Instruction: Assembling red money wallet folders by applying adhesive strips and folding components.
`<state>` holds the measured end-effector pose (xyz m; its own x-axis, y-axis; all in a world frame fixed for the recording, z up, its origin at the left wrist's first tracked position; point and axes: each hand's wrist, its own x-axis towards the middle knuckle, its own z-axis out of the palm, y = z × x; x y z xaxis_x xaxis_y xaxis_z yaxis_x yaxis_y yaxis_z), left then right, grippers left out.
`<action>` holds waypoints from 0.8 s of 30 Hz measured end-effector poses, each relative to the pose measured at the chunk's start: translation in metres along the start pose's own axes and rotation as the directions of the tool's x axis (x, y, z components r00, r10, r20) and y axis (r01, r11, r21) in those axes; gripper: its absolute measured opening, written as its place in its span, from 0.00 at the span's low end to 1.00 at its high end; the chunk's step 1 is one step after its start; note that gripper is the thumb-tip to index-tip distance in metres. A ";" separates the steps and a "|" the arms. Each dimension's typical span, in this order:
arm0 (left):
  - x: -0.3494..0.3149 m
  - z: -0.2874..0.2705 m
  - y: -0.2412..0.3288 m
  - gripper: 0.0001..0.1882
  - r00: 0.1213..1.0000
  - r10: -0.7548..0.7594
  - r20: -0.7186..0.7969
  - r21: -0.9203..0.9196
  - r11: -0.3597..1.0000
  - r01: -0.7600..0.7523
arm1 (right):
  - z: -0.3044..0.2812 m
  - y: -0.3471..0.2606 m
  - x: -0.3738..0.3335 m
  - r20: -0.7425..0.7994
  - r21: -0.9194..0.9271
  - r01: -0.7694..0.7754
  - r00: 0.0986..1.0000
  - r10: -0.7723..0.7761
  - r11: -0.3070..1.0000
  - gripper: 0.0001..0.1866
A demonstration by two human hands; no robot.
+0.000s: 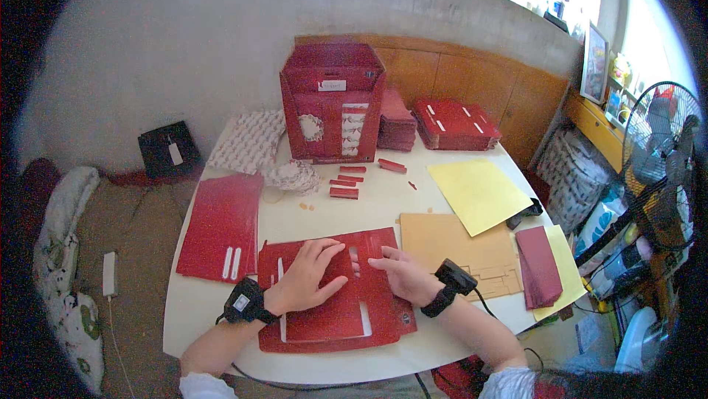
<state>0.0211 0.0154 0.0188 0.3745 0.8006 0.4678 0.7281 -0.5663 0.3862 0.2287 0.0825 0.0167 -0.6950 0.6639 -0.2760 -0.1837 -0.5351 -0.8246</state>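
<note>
In front of me on the table lies a red die-cut cardboard sheet (324, 316) with white-edged slots and a narrow cut-out. My left hand (313, 273) rests nearly flat on it, fingers stretched out and thumb apart. At the sheet's right part, my right hand (405, 276) grips the card, with thumb on top. Skin-coloured fingertips show through the cut-out between the hands, apparently from beneath. Both wrists wear black strapped devices. Just left of the sheet is a stack of flat red card (217, 229) with two white slots.
A red display box (332, 130) stands at the back, beside stacked red card (456, 125) and white chain-like strips (251, 141). Small red offcuts (344, 192) lie before it. Right are a tan board (435, 248), yellow sheets (479, 191), red card pieces (538, 270) and a black fan (658, 155).
</note>
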 end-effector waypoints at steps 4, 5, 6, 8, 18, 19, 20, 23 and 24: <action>0.006 0.000 0.002 0.23 0.997 -0.053 -0.047 -0.125 0.991 0.047 | -0.004 0.000 0.006 0.034 0.044 -0.007 0.999 0.006 0.999 0.16; 0.008 -0.001 0.002 0.20 0.997 -0.023 -0.070 -0.073 0.997 0.018 | -0.003 -0.003 0.004 0.038 0.037 -0.005 0.999 0.003 0.999 0.16; 0.011 -0.002 0.002 0.18 0.996 0.008 -0.092 -0.021 1.000 -0.010 | -0.001 -0.006 0.002 0.055 0.061 -0.014 0.998 0.011 0.998 0.15; 0.019 -0.008 0.001 0.16 0.992 0.013 -0.126 0.022 1.000 -0.010 | -0.002 -0.011 -0.001 0.077 0.079 -0.025 0.997 0.019 0.997 0.15; 0.049 0.005 -0.003 0.17 0.997 -0.073 0.012 -0.123 0.990 0.074 | -0.013 -0.029 -0.018 0.037 -0.019 0.017 0.999 -0.016 1.000 0.13; 0.051 0.007 -0.001 0.18 0.999 -0.039 0.016 -0.093 0.995 0.040 | -0.015 -0.030 -0.019 0.056 -0.031 0.021 0.998 -0.019 0.999 0.13; 0.053 0.008 0.000 0.18 0.999 -0.033 0.013 -0.098 0.995 0.034 | -0.019 -0.031 -0.020 0.051 -0.035 0.024 0.998 -0.022 0.999 0.13; 0.053 0.009 0.002 0.20 0.999 -0.026 0.027 -0.108 0.994 0.028 | -0.024 -0.032 -0.020 0.112 -0.016 -0.016 0.993 0.018 1.000 0.15; 0.052 0.008 0.003 0.20 0.999 -0.033 0.037 -0.105 0.994 0.036 | -0.022 -0.032 -0.019 0.093 -0.031 -0.013 0.995 0.016 0.999 0.15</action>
<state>0.0471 0.0570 0.0375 0.3717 0.8254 0.4249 0.6773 -0.5542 0.4840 0.2631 0.0979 0.0375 -0.7598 0.6035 -0.2419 -0.1529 -0.5275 -0.8357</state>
